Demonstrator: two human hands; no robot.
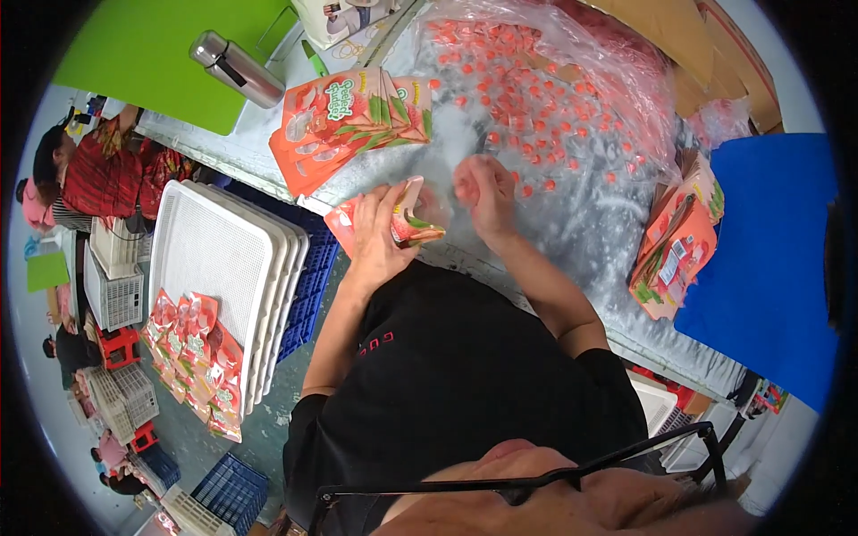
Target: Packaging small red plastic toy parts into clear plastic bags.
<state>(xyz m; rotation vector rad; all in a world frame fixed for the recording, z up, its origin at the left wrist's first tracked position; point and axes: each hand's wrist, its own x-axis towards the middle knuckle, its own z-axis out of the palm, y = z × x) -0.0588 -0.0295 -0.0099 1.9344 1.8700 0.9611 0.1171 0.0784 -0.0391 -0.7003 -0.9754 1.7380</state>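
My left hand [379,239] is wrapped round a red and green printed pouch [413,214] at the table's front edge. The pouch's mouth gapes toward the right. Just right of that opening, my right hand [487,195] is closed, with its fingers curled inward. Whatever lies inside those fingers is hidden. Beyond it, small clear-wrapped pieces with red centres [536,94] are scattered over the table [572,241]. A fanned stack of flat pouches [326,125] lies beyond my left hand.
A steel flask [237,67] stands at the far left. More pouches [675,255] lie at the right beside a blue panel [769,259]. Clear plastic sheeting [639,71] borders the pieces. Filled pouches [197,353] rest on stacked white trays [214,241] at left. Other people work farther left.
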